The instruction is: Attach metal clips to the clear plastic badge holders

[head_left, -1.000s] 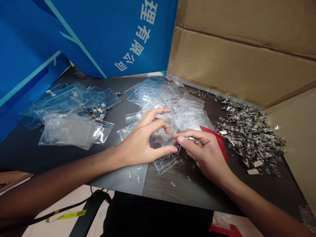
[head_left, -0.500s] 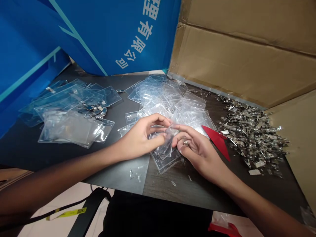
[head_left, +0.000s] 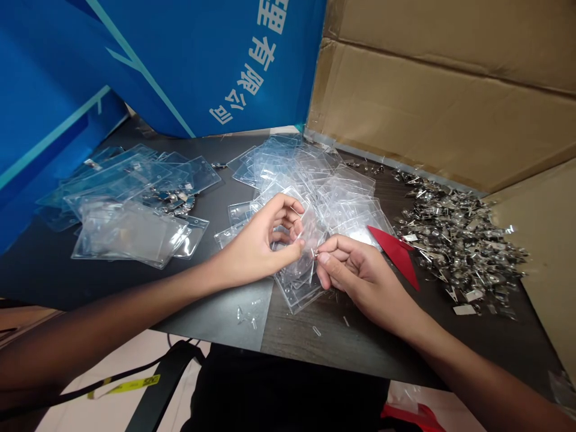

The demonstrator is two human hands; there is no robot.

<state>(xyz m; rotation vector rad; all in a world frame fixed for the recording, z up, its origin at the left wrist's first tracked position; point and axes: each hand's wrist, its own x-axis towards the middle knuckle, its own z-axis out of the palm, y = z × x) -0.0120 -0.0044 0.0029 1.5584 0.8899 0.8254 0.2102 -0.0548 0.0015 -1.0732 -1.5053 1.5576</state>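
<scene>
My left hand is closed on a clear plastic badge sleeve, thumb and fingers pinching its edge above the pile of clear sleeves. My right hand meets it from the right, its fingertips pinched on a small metal clip at the sleeve's edge. Both hands hover just over the near part of the sleeve pile on the dark table.
A heap of metal clips lies at the right. A red piece sits between it and my right hand. A second pile of sleeves with clips lies at the left. Blue board and cardboard walls stand behind.
The left hand lifted a sleeve off the pile and curled tighter on it. The right hand turned from palm-up with a clip to a pinch at the sleeve's edge.
</scene>
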